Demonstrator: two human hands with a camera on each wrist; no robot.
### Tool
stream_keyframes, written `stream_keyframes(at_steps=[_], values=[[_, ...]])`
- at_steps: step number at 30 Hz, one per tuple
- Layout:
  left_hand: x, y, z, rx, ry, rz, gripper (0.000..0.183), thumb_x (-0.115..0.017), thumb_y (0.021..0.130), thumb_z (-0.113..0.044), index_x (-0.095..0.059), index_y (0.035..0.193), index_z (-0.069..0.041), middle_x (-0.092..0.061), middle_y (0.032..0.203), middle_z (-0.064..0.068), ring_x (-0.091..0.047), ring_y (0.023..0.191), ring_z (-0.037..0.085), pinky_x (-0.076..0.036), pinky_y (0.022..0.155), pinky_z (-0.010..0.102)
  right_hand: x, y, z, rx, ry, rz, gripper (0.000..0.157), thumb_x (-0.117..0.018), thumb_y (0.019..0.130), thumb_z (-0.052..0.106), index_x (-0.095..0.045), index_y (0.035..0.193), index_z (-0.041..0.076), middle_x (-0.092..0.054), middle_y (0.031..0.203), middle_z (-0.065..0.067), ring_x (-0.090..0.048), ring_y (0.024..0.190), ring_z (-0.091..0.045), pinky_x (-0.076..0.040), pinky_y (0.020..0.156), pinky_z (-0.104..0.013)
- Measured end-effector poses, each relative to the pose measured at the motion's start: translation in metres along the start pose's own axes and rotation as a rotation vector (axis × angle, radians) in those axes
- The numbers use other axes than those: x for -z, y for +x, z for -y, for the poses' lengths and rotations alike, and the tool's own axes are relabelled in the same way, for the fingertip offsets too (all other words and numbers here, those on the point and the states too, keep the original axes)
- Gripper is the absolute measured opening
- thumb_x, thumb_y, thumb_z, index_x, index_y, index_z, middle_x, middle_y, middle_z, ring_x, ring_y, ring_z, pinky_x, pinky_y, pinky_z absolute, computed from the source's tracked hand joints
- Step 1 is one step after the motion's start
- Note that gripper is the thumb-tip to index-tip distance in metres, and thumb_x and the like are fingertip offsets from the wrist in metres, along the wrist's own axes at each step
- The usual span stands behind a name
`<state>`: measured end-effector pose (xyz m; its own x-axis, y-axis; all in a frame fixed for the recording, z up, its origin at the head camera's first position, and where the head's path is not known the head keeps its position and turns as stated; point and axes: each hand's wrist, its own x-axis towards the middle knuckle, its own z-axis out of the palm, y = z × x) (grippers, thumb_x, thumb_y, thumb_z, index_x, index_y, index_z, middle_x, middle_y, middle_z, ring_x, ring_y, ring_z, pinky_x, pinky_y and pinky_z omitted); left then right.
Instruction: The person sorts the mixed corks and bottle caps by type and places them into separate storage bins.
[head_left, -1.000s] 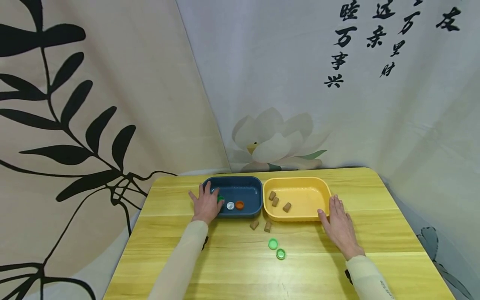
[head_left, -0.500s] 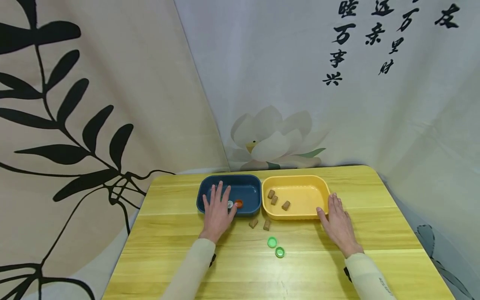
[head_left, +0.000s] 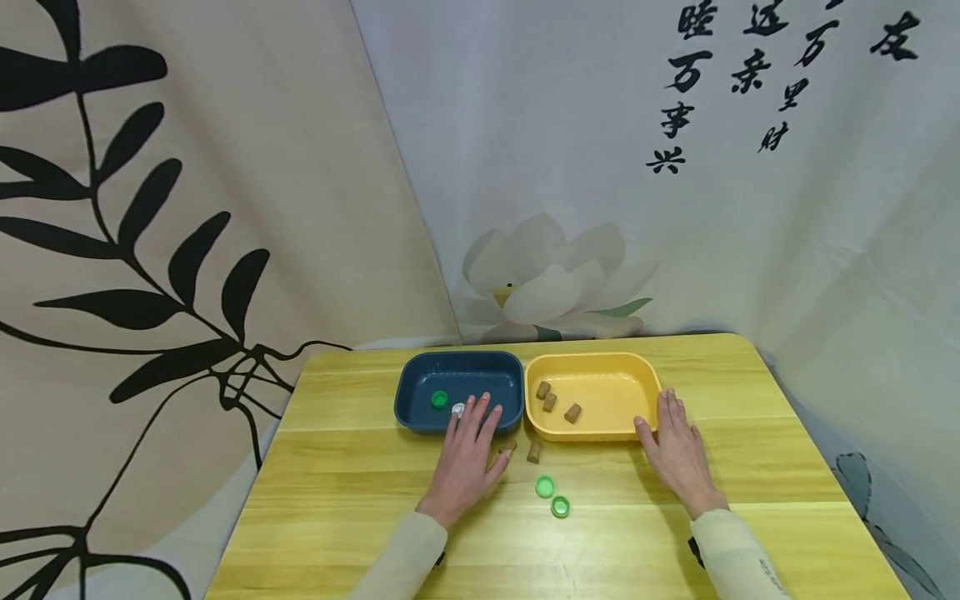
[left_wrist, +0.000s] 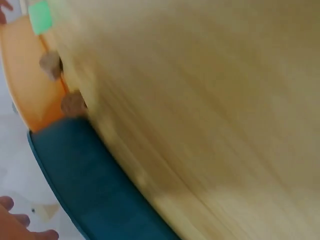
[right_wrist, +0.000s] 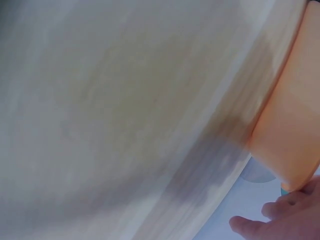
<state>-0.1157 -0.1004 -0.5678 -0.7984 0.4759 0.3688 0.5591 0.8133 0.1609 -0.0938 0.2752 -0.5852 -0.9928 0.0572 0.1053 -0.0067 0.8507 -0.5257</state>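
Observation:
My left hand (head_left: 465, 458) is held with fingers extended above the front edge of the blue tray (head_left: 420, 362), nothing visible in its grasp. Inside that tray lie a green bottle cap (head_left: 439, 399) and a white cap (head_left: 457, 409) beside my fingertips; the orange cap is hidden behind the fingers. Close to my left thumb is a cork piece (head_left: 508, 446), partly covered, with another cork piece (head_left: 534, 452) to its right. My right hand (head_left: 678, 454), fingers straight, rests against the right front corner of the yellow tray (head_left: 622, 383).
Several brown cork pieces (head_left: 550, 402) lie in the left part of the yellow tray. Two green rings or caps (head_left: 545, 487) sit on the wooden table (head_left: 637, 533) in front of the trays. Printed curtains (head_left: 750, 250) hang behind the table.
My left hand has moved from the blue tray's left side across to its front right, uncovering the green cap and covering the orange one. My right hand has stayed in place.

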Motion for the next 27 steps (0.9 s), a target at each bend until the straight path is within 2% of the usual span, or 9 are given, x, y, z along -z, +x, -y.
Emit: stream_keyframes(at_steps=[9, 17, 23, 27], values=[[-0.01, -0.01, -0.018, -0.212, 0.015, 0.023, 0.068, -0.067, 0.099, -0.045, -0.045, 0.155, -0.012, -0.032, 0.167, 0.01, -0.032, 0.152, 0.033, -0.037, 0.116, 0.057, -0.001, -0.001, 0.0, -0.004, 0.014, -0.002, 0.081, -0.033, 0.112, 0.05, -0.009, 0.16, -0.01, -0.005, 0.168, -0.03, -0.014, 0.152, -0.054, -0.018, 0.111, -0.078], [-0.016, -0.014, -0.031, -0.325, 0.04, 0.13, 0.067, -0.063, 0.101, -0.048, -0.044, 0.156, -0.016, -0.031, 0.168, 0.009, -0.028, 0.154, 0.031, -0.035, 0.118, 0.057, 0.0, -0.001, 0.001, -0.017, 0.024, 0.006, 0.082, -0.032, 0.111, 0.051, -0.008, 0.161, -0.01, -0.003, 0.169, -0.029, -0.013, 0.152, -0.053, -0.018, 0.113, -0.077], [-0.019, -0.015, -0.039, -0.414, 0.07, 0.185, 0.067, -0.059, 0.102, -0.052, -0.042, 0.157, -0.018, -0.034, 0.167, 0.007, -0.028, 0.154, 0.031, -0.035, 0.119, 0.054, 0.0, -0.001, 0.001, -0.019, 0.025, 0.007, 0.082, -0.032, 0.111, 0.051, -0.007, 0.161, -0.01, -0.003, 0.169, -0.029, -0.013, 0.152, -0.053, -0.018, 0.113, -0.076], [-0.021, -0.016, -0.043, -0.444, 0.062, 0.247, 0.068, -0.058, 0.103, -0.052, -0.039, 0.16, -0.018, -0.036, 0.166, 0.004, -0.031, 0.153, 0.03, -0.036, 0.118, 0.052, -0.001, -0.001, 0.001, -0.014, 0.032, 0.003, 0.082, -0.032, 0.111, 0.051, -0.007, 0.161, -0.01, -0.004, 0.168, -0.03, -0.013, 0.152, -0.053, -0.018, 0.113, -0.076]])
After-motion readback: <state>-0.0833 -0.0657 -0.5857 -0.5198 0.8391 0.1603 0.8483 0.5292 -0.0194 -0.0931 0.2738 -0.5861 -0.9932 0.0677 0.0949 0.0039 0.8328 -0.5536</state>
